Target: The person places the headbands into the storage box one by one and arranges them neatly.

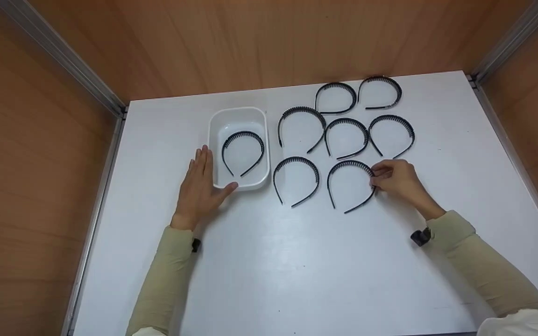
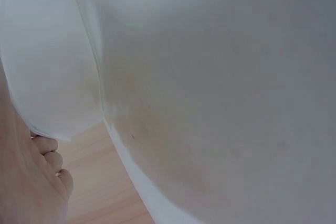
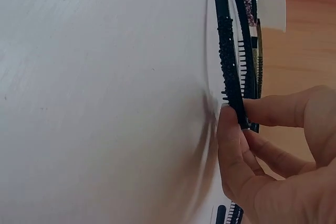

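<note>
My right hand (image 1: 395, 179) pinches the right side of a black toothed headband (image 1: 350, 163) between thumb and fingers. Up close in the right wrist view, the fingertips grip the band (image 3: 226, 56), whose outer face looks beaded. My left hand (image 1: 197, 189) lies flat along the left wall of a white plastic tub (image 1: 238, 112), fingers straight, thumb at its front corner. Inside the tub rests one black headband (image 1: 243, 134). In the left wrist view, part of the left hand (image 2: 31, 171) shows beside the white tub wall (image 2: 50, 56).
Just right of the tub lies another headband (image 1: 296, 159). Several more black headbands stand behind it, among them one at the far back right (image 1: 380, 79) and one at the right (image 1: 392, 117). Wooden panels (image 1: 269, 42) enclose the white table (image 1: 297, 280) at the back and sides.
</note>
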The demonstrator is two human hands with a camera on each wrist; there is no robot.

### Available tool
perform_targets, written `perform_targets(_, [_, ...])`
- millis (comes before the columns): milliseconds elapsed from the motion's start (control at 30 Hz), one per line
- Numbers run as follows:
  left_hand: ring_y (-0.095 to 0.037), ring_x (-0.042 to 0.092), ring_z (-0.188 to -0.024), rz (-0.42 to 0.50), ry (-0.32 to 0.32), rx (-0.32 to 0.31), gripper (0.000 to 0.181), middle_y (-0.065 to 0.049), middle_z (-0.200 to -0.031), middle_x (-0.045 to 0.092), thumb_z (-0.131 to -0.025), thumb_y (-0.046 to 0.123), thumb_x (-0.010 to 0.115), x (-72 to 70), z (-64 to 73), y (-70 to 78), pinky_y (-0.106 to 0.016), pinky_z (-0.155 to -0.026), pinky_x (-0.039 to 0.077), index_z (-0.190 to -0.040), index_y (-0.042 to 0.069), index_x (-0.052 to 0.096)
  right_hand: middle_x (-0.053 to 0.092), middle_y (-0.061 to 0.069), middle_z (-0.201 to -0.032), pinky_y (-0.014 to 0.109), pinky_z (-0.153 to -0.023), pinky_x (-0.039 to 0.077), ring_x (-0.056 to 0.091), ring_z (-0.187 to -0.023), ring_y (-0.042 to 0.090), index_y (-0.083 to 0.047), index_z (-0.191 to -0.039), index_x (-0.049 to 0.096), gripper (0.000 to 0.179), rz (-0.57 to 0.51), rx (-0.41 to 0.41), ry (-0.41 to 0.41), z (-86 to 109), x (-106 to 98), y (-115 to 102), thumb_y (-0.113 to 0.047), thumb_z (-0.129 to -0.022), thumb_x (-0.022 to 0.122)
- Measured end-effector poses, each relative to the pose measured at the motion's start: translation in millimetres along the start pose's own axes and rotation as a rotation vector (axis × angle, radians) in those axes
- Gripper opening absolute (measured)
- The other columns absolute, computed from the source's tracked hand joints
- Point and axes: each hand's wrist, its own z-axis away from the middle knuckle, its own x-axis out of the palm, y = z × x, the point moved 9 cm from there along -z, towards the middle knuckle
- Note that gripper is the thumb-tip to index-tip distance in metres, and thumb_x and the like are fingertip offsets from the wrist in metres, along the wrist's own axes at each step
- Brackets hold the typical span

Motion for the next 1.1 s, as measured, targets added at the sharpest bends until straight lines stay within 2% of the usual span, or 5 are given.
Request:
perform_targets(200, [-0.031, 0.005, -0.168, -0.001, -0.002, -0.005, 0.118, -0.018, -0.180, 0.008, -0.096, 0.076, 0.058, -0.8, 0.3, 0.3, -0.045, -0.137, 0.009, -0.170, -0.001, 0.009, 0.076, 0.025, -0.113, 0.019, -0.068, 0.060, 0.070, -0.086, 0.010, 0.004, -0.121, 0.074, 0.029, -0.027, 0.002, -0.003, 0.3, -1, 0, -0.006, -0.095, 0.077])
perform_targets(400, [-0.032, 0.007, -0.168, -0.001, 0.001, -0.008, 0.118, -0.017, -0.180, 0.009, -0.096, 0.077, 0.058, -1.1, -0.2, 0.3, -0.046, -0.137, 0.010, -0.170, -0.001, 0.010, 0.073, 0.024, -0.116, 0.025, -0.073, 0.065, 0.074, -0.087, 0.012, 0.003, -0.125, 0.073, 0.030, -0.091, 0.042, -0.030, 0.6, 1, 3, -0.006, -0.097, 0.075])
perform_targets(500, [-0.031, 0.007, -0.168, -0.006, -0.006, -0.017, 0.119, -0.016, -0.180, 0.009, -0.095, 0.079, 0.056, -0.1, -0.5, -0.4, -0.045, -0.137, 0.010, -0.170, 0.000, 0.011, 0.072, 0.023, -0.118, 0.026, -0.073, 0.065, 0.075, -0.088, 0.013, 0.002, -0.125, 0.073, 0.030, -0.093, 0.038, -0.032, 1.1, -1, 2, -0.007, -0.097, 0.075])
perform_targets(833, [-0.030, 0.007, -0.168, 0.002, -0.006, -0.024, 0.120, -0.015, -0.180, 0.009, -0.094, 0.081, 0.056, 1.4, -0.2, -0.6, -0.045, -0.137, 0.009, -0.171, 0.001, 0.010, 0.071, 0.026, -0.124, 0.028, -0.077, 0.066, 0.074, -0.086, 0.006, 0.003, -0.127, 0.072, 0.032, -0.123, 0.029, -0.040, 2.6, -6, -9, -0.005, -0.097, 0.076])
perform_targets(1100, [-0.030, 0.006, -0.168, 0.005, 0.001, -0.018, 0.118, -0.016, -0.180, 0.008, -0.096, 0.080, 0.055, 1.7, 0.5, -1.2, -0.045, -0.137, 0.010, -0.170, 0.000, 0.011, 0.068, 0.026, -0.130, 0.022, -0.079, 0.064, 0.074, -0.087, 0.001, 0.004, -0.132, 0.070, 0.036, -0.165, 0.020, -0.046, 0.4, -8, -18, -0.006, -0.098, 0.074])
